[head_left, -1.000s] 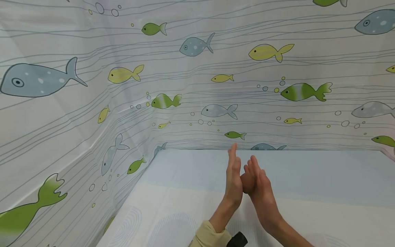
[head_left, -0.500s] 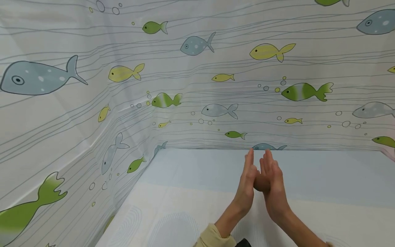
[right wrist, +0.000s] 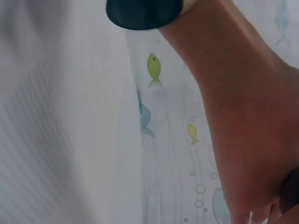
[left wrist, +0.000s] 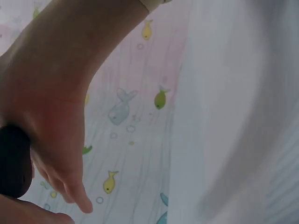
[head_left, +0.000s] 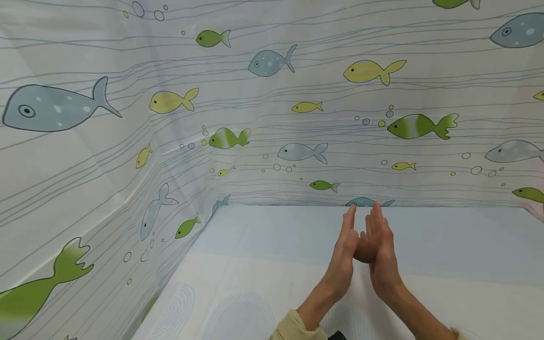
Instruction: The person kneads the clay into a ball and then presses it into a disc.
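Note:
A brown round ball [head_left: 365,250] sits between my two upright palms in the head view, with both hands over the bed-like surface. My left hand [head_left: 343,262], its fingers straight, presses the ball from the left. From the right side, my right hand [head_left: 384,259] bears against it with straight fingers pointing up and away. In the left wrist view the ball [left wrist: 14,161] looks dark against the right hand [left wrist: 53,126]. The right wrist view shows the left hand [right wrist: 254,135] and only an edge of the ball [right wrist: 290,193]. The palms hide part of the ball.
A pale blue and white patterned sheet [head_left: 255,264] spreads under the hands. White curtain-like sheeting [head_left: 263,127] printed with fish stands behind and to the left. A black wrist device [head_left: 337,335] shows at the left sleeve.
Both hands, with the ball between them, have moved right since one second ago. Over the last half second they shift only slightly, and the left palm slides a little against the right.

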Tool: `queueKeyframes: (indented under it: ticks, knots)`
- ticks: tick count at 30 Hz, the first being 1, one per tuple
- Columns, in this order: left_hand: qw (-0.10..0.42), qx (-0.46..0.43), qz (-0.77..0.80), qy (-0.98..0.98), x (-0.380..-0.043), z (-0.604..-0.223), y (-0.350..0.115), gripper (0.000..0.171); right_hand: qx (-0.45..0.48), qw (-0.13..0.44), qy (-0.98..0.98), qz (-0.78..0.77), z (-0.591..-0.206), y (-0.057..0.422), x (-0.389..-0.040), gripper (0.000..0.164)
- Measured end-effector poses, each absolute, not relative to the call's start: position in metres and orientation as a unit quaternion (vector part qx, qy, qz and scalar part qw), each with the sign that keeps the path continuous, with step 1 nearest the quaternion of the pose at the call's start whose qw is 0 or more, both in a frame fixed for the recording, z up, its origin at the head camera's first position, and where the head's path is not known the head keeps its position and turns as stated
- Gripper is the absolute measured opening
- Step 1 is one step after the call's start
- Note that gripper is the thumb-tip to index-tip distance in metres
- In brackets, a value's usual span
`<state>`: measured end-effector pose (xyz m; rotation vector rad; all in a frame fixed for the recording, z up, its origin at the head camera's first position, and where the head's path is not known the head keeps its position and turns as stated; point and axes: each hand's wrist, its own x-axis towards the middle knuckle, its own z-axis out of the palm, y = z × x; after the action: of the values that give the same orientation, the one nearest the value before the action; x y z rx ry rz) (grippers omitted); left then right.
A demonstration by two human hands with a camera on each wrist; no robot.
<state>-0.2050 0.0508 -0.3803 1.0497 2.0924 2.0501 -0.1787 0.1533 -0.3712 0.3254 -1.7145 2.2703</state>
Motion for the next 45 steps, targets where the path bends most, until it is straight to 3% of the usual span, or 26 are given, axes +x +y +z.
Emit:
queueKeyframes:
  ticks: [9, 17, 40, 45]
  knots:
    - [-0.062, 0.289, 0.689, 0.662, -0.217, -0.377, 0.043, 0.063, 0.195, 0.113, -0.633, 0.741, -0.389, 0.13, -0.167, 0.054]
    - [-0.086, 0.277, 0.697, 0.656, -0.222, -0.374, 0.038, 0.063, 0.197, 0.095, -0.634, 0.742, -0.386, 0.125, -0.163, 0.054]
    - [-0.116, 0.221, 0.736, 0.629, -0.234, -0.37, 0.022, 0.058, 0.222, 0.082, -0.619, 0.749, -0.378, 0.11, -0.147, 0.052]
    - [-0.1, 0.238, 0.733, 0.629, -0.23, -0.372, 0.028, 0.059, 0.218, 0.092, -0.623, 0.746, -0.378, 0.114, -0.15, 0.052]
